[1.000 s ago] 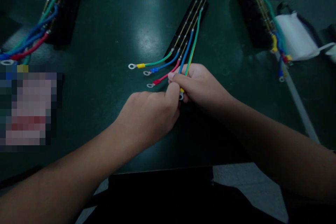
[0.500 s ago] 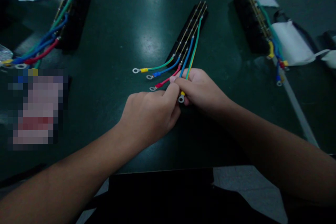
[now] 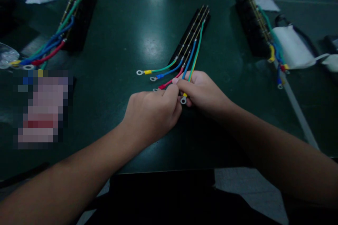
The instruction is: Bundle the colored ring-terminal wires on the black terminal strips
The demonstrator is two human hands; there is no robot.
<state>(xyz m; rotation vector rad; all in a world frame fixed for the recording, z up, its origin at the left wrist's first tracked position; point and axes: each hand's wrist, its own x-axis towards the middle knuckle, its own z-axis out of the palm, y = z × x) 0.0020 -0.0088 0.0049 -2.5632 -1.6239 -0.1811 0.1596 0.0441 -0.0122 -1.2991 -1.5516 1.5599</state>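
Note:
A black terminal strip [image 3: 185, 40] lies slanted on the dark green table [image 3: 118, 42], with coloured wires fanning out of it toward me. A green wire [image 3: 161, 69], a blue wire [image 3: 169, 72] and a red wire [image 3: 169, 82] end in ring lugs on the table. My right hand [image 3: 203, 91] is closed around a second blue wire [image 3: 188, 59] and a green-yellow wire [image 3: 196, 52]. My left hand [image 3: 153, 112] is closed too, its fingertips pinching at the yellow-sleeved ring lug [image 3: 183, 99] that sticks out between both hands.
A second wired strip [image 3: 76, 17] lies at the far left and a third wired strip [image 3: 253, 24] at the far right beside a white roll [image 3: 293, 47]. A blurred patch [image 3: 42, 109] covers part of the left side. The table's near edge runs just under my forearms.
My hands stay together on the same wires. The view has tilted slightly, so everything sits a little lower in the picture; my left fingertips have closed nearer the ring lug.

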